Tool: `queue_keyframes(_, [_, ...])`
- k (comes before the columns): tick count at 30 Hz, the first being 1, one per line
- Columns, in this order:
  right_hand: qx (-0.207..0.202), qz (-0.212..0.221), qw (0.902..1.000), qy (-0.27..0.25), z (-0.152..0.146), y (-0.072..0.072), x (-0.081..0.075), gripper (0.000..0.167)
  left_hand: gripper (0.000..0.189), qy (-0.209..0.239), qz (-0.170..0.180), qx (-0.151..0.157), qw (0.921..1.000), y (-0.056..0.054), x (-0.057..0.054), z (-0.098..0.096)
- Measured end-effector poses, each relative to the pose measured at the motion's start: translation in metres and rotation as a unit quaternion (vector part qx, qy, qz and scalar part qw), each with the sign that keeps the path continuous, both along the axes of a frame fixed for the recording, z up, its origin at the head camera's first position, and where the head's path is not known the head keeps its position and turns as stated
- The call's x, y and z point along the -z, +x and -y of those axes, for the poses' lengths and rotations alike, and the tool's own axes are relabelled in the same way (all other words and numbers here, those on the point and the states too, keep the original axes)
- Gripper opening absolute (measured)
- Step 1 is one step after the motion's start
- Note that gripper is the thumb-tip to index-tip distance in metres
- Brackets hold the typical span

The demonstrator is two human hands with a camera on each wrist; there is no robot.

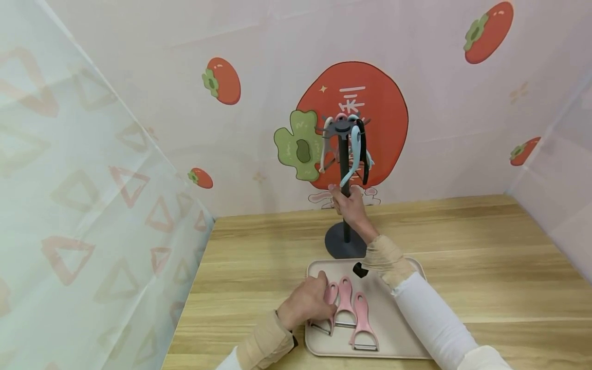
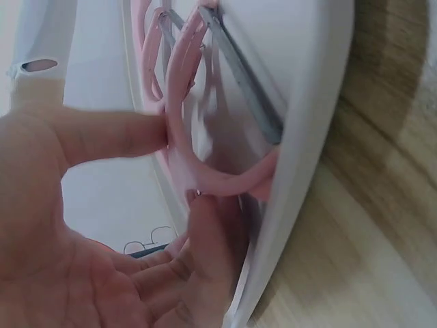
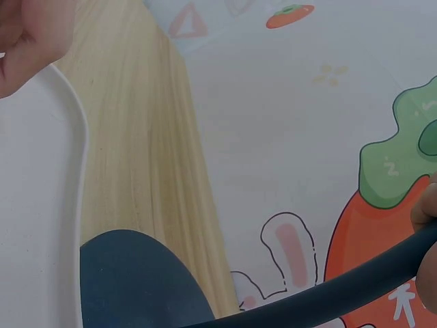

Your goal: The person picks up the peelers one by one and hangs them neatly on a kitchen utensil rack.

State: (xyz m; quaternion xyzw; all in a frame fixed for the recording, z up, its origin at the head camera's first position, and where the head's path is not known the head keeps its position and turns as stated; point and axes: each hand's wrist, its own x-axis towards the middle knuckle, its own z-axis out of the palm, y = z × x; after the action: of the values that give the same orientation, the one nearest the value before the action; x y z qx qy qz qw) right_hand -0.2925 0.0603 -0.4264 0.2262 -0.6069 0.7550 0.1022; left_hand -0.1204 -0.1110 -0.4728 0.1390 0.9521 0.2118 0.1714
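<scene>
My left hand [image 1: 309,304] pinches the leftmost pink peeler [image 1: 331,293] on the tray [image 1: 393,336]. In the left wrist view the thumb [image 2: 130,134] presses one side of its frame, with fingers at the other side. Beside it lie a middle pink peeler [image 1: 345,293] and a right-hand one [image 1: 363,311], blades toward me. Behind the tray, my right hand [image 1: 352,206] grips the pole of a black upright stand [image 1: 344,162]. From the stand's top hang several utensils, among them a light blue one [image 1: 355,149] and a black one [image 1: 363,159].
The stand's round base [image 1: 336,245] sits on the wooden table [image 1: 250,267] just beyond the tray's far rim. A small black piece [image 1: 359,270] shows on the tray by the right sleeve. A printed back wall [image 1: 259,128] rises close behind the stand.
</scene>
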Motion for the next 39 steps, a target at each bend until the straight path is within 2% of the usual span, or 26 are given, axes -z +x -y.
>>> queue_keyframes(4, [0.0, 0.004, 1.0, -0.001, -0.001, 0.001, 0.001, 0.058, 0.053, 0.0, 0.002, 0.001, 1.0, 0.001, 0.001, -0.001])
queue_keyframes(8, [0.002, 0.008, 1.0, 0.002, -0.001, 0.0, 0.003, 0.058, 0.054, 0.011, 0.009, -0.007, 0.9999, 0.002, -0.004, -0.001])
queue_keyframes(14, [0.005, 0.007, 1.0, 0.001, 0.0, 0.001, 0.004, 0.06, 0.045, 0.019, 0.013, -0.014, 0.9996, 0.0, -0.023, 0.005])
queue_keyframes(19, [0.001, 0.003, 1.0, 0.002, 0.0, 0.002, 0.004, 0.059, 0.042, 0.046, 0.008, -0.022, 0.9987, -0.008, -0.039, 0.012])
queue_keyframes(27, [-0.001, 0.003, 1.0, 0.003, 0.001, 0.0, 0.003, 0.058, 0.029, 0.109, -0.036, -0.007, 0.9934, -0.025, -0.064, 0.024])
queue_keyframes(31, [0.0, 0.008, 1.0, 0.002, 0.001, -0.001, 0.003, 0.059, 0.028, 0.154, -0.066, -0.005, 0.9858, -0.033, -0.077, 0.028])
queue_keyframes(33, [0.003, 0.009, 1.0, 0.002, 0.0, -0.001, 0.003, 0.059, 0.029, 0.18, -0.093, 0.0, 0.9793, -0.038, -0.085, 0.029])
queue_keyframes(37, [0.007, 0.01, 0.9999, 0.004, 0.0, -0.001, 0.003, 0.06, 0.028, 0.225, -0.162, 0.008, 0.9609, -0.049, -0.101, 0.031])
queue_keyframes(39, [0.008, 0.012, 0.9999, 0.003, 0.0, -0.001, 0.003, 0.06, 0.03, 0.234, -0.185, 0.003, 0.9545, -0.054, -0.11, 0.032])
